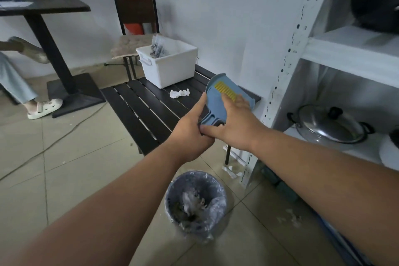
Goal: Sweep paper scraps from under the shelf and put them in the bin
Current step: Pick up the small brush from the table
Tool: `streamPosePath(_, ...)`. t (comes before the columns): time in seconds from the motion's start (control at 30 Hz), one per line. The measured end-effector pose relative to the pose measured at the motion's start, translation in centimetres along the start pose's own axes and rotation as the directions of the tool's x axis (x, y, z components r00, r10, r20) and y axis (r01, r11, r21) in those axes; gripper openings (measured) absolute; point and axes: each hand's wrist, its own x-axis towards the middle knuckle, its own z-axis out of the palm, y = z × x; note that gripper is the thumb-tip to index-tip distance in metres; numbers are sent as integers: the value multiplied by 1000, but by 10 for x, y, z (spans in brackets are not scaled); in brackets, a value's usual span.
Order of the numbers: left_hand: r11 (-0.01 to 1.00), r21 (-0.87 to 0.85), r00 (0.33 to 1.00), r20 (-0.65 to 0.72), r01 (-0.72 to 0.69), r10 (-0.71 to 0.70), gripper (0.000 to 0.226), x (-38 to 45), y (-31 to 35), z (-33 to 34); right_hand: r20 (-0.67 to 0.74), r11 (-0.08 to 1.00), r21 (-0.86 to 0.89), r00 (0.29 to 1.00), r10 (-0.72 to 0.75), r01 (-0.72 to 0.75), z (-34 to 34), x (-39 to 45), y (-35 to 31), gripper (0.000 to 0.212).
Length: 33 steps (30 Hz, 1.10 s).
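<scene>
Tiled floor [75, 168], just beyond grey plastic-lined bin [179, 185]: clenching left hand [190, 136] round blue plastic dustpan [214, 101] handle, laying released right hand [235, 123] fingers flat on it.

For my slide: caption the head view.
Left hand grips a blue dustpan, right hand on it; bin and scraps on floor.

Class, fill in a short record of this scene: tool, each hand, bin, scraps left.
tool: blue dustpan, held above the black table
left hand: grips the dustpan's handle
right hand: lies flat on the dustpan
bin: on the floor, lined, scraps inside
floor scraps: white bits by the shelf foot
</scene>
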Motion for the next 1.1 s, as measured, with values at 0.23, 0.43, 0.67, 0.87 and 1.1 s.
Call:
streamPosePath(0.23, 1000, 26, 998, 64, 17, -18, 115, -1, -1, 5, 52, 996, 55, 996, 72, -75, -2, 2, 1, 142)
streamPosePath(0.43, 992, 123, 998, 66, -27, 19, 111, -13, 26, -12, 32, 983, 141, 993, 112, -115, -23, -10, -25, 145)
streamPosePath(0.67, 947, 255, 972, 181, -195, 151, 102, -23, 48, -12, -8, 912, 411, 1000, 3, 0, -43, -40, -23, 104)
streamPosePath(0.87, 965, 239, 988, 135, -107, 76, 94, -32, 28, -11, 117, 756, 653, 981, -154, 41, -44, -56, -4, 84)
streamPosePath(1.1, 998, 38, 998, -21, 55, -54, 87, -10, -4, -34, -93, 702, 709, 996, -3, 68, -5, -7, 8, 49)
